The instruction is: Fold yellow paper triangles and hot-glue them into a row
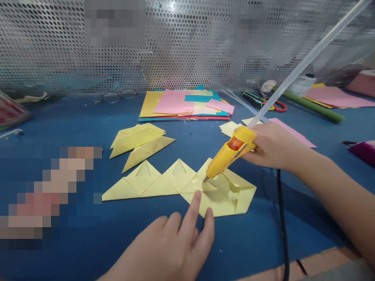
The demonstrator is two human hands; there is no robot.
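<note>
My right hand (268,146) is closed around a yellow glue gun (228,152) with a long clear glue stick (307,58) poking out of its back. The gun's nozzle points down at a strip of folded yellow paper (152,185) with triangular peaks, touching or just above it. Shiny glue shows beside the nozzle. My left hand (175,242) rests its index fingertip and thumb, held apart, on the strip's near edge; its other fingers are curled. Behind the strip's left part lie more folded yellow paper pieces (140,138).
Coloured paper sheets (175,103) are stacked at the back, with glasses (117,95) to their left. Scissors (277,105) and a green rod (310,105) lie at the back right. The gun's black cord (281,218) hangs near my right forearm. A pixelated patch covers the left.
</note>
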